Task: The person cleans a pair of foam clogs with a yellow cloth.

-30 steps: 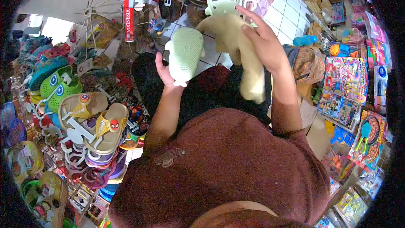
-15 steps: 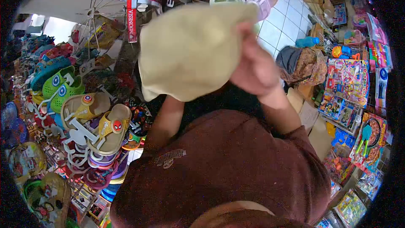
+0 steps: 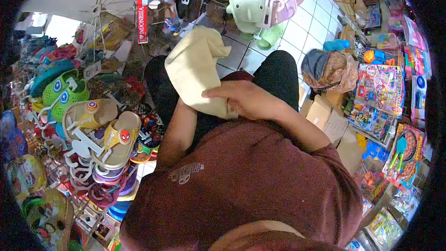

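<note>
A cream cloth hat (image 3: 193,72), soft and partly folded, is held over my lap. Its upper end is bunched and curls over to the right. My right hand (image 3: 251,98) pinches the lower right edge of the hat, with fingers lying on the fabric and the rest out of sight beneath. From the left, my left forearm (image 3: 180,132) runs up under the hat. The cloth covers my left hand, so its fingers cannot be seen.
At left hang sandals (image 3: 121,137) and green clogs (image 3: 65,95), below a bare umbrella frame (image 3: 97,11). Pale green and pink slippers (image 3: 251,9) are ahead over a tiled floor (image 3: 297,32). A patterned hat (image 3: 332,72), cardboard boxes (image 3: 320,111) and packaged toys (image 3: 378,90) stand at right.
The hat has come down and nearer my lap, turning and folding. My right hand has moved from its upper right side to its lower edge. The slippers ahead and my knees have come into view.
</note>
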A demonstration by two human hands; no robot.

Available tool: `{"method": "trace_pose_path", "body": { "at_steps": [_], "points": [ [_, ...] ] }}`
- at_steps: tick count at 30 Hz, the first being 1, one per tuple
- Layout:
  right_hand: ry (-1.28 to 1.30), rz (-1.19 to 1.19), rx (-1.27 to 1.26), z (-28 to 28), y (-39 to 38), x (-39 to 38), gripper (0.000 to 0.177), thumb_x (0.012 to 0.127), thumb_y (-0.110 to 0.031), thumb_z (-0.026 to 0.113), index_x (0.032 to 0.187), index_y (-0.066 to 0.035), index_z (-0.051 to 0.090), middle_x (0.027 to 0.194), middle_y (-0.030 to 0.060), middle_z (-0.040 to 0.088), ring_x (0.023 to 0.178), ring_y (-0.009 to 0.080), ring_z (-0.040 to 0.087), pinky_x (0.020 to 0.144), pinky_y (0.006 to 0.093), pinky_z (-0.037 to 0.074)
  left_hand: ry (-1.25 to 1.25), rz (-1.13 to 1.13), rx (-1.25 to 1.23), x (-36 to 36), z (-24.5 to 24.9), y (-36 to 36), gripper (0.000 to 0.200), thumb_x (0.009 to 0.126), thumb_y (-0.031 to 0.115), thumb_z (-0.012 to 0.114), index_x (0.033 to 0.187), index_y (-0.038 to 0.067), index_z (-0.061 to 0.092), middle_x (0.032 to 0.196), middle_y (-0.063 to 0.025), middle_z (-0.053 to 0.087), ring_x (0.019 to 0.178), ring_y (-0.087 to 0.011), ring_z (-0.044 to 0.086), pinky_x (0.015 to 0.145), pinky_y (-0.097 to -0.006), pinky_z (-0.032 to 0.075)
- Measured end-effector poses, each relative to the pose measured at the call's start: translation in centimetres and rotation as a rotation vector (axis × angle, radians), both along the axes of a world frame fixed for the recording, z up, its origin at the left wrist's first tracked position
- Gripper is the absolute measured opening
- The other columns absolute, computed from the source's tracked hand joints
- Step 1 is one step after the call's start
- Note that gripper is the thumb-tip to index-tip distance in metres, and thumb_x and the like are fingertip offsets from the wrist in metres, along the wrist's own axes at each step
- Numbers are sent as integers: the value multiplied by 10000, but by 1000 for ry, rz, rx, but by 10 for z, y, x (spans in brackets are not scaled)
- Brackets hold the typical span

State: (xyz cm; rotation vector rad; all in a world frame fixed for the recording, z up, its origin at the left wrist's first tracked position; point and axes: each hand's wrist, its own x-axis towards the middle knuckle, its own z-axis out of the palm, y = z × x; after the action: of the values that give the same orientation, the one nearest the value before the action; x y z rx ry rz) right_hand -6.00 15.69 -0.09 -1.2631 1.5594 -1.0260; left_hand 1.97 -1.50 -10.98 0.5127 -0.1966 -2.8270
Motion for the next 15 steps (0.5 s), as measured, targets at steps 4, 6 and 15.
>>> {"method": "trace_pose_path", "body": {
  "at_steps": [4, 6, 15],
  "points": [
    [579, 30, 126, 0, -5, -8, 438, 691, -14, 629, 1102, -166, 638, 1087, 125, 609, 1000, 305, 591, 878, 392, 467, -32, 14, -49, 0, 1, -2, 805, 879, 669, 370, 1460, 115, 320, 1454, -128, 408, 1323, -315, 407, 1110, -470, 317],
    [718, 10, -66, 14, -5, -9, 277, 745, -129, 617, 1017, -170, 654, 996, 148, 607, 937, 280, 593, 884, 377, 469, -55, 21, -72, -3, 1, -1, 803, 882, 670, 366, 1463, 119, 315, 1458, -124, 404, 1327, -313, 403, 1111, -470, 315],
    [-1258, -864, -37, 2, -45, -11, 423, 973, -283, 523, 1286, -9, 444, 1207, 92, 596, 1048, 206, 619, 897, 379, 521, -201, 163, -308, -16, 18, 15, 794, 895, 675, 347, 1476, 137, 294, 1475, -106, 387, 1342, -300, 386, 1117, -469, 306]
  ]
}}
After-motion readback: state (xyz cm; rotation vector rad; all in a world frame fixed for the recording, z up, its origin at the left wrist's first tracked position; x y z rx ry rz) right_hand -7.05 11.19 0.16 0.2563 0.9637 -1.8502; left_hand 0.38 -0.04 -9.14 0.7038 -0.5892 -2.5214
